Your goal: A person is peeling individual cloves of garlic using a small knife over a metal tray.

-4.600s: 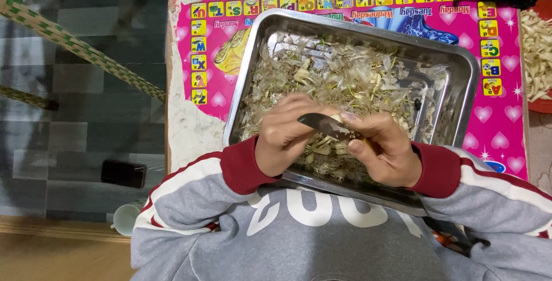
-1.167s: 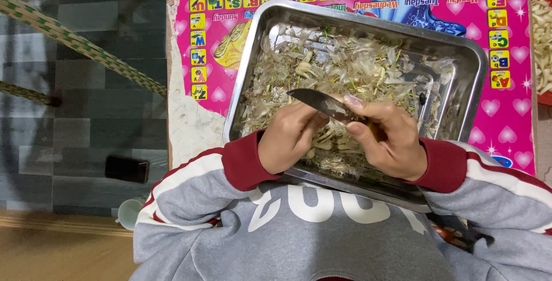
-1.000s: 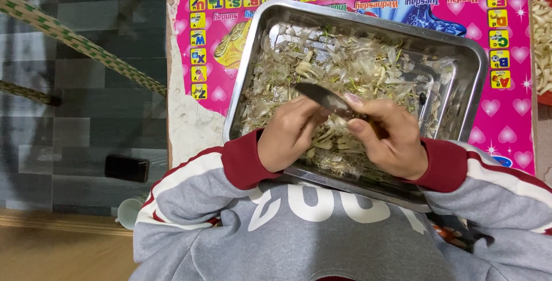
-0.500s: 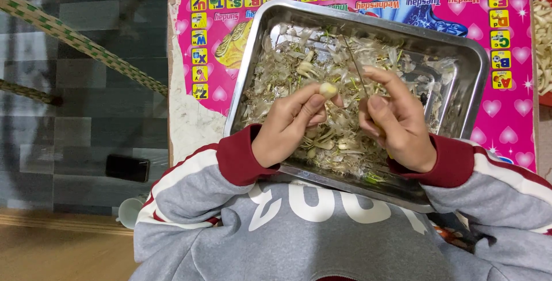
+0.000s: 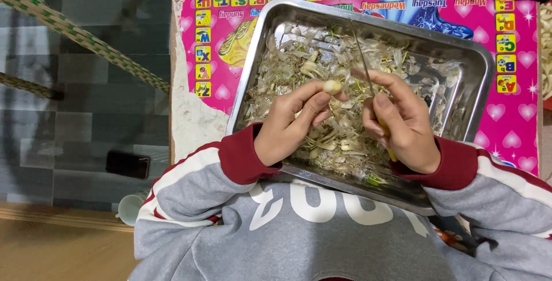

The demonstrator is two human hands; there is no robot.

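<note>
Head view, looking straight down. Left hand (image 5: 293, 121) curled over the near part of a steel tray (image 5: 480, 85), fingertips pinching a small pale garlic clove (image 5: 332, 86) held just above the heap. Right hand (image 5: 402, 123) closed around a knife (image 5: 363, 62) with a yellowish handle, thin blade pointing away toward the far rim, edge close beside the clove. Both wrists in dark red cuffs, sleeves grey with white stripes. Tray filled with dry papery peelings (image 5: 305, 62) and bits of root, a few greenish scraps near the front edge. Under the tray, a bright pink mat (image 5: 517, 137) printed with hearts and yellow picture squares, spread on the tabletop (image 5: 187, 125), worn white along its left side. At left, on the grey tiled floor, a dark phone (image 5: 127, 164) and a pale cup (image 5: 131, 209) near the elbow. A green-and-tan woven strap (image 5: 86, 39) slanting across the upper left.
</note>
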